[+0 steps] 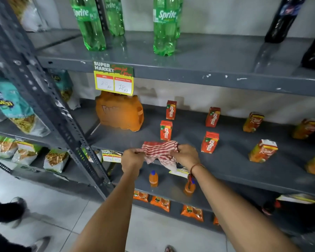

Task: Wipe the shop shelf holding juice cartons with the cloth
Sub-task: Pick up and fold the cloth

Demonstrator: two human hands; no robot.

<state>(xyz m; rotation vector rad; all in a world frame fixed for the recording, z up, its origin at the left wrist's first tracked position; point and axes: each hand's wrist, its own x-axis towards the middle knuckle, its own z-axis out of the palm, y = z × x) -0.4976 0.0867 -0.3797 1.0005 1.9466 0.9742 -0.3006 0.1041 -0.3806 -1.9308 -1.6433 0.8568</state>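
A red-and-white checked cloth (159, 151) is stretched between my two hands at the front edge of the grey metal shelf (231, 160). My left hand (132, 159) pinches its left end and my right hand (186, 155) grips its right end. Several small red juice cartons stand upright on the shelf just behind the cloth, the nearest ones being a carton (166, 130) directly behind it and a carton (210, 142) to the right of my right hand. Orange-yellow juice cartons (263, 150) stand further right.
A shrink-wrapped orange bottle pack (119, 111) sits at the shelf's left rear under a yellow price tag (114, 80). Green soda bottles (165, 26) stand on the shelf above. Small orange bottles (153, 179) occupy the shelf below. A perforated upright post (49, 102) borders the left side.
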